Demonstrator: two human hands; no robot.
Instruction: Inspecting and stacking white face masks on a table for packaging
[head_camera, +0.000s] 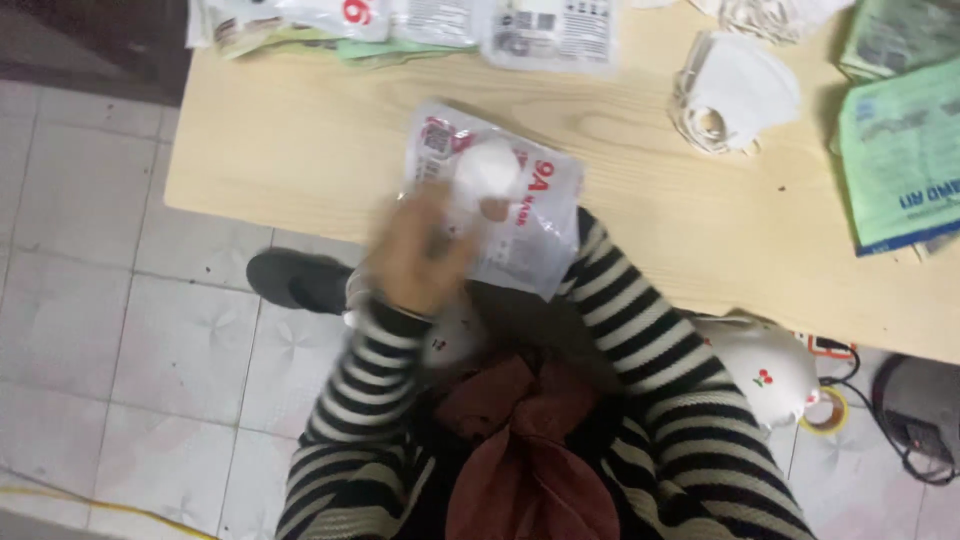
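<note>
Head view: your left hand (420, 255), blurred, is gripping the lower left edge of a clear mask packet (500, 200). Your right hand is hiding behind the packet, grip unclear. A loose white mask (740, 90) is lying well right on the wooden table (300, 140).

Two hands showed: the left hand (420, 262), blurred, and the right hand, almost wholly hidden behind one clear plastic packet with red print (520, 215). That packet held one white mask. On the pale wooden bench (300, 140), beyond the packet, lay a row of at least three more clear printed packets (550, 30); the exact number could not be told. To the right of the held packet sat one heap of loose white folded masks (735, 90), uncountable, and two green printed paper sheets (900, 160). On the tiled floor below the bench edge: one dark slipper (295, 280), one roll of tape (828, 410).
</note>
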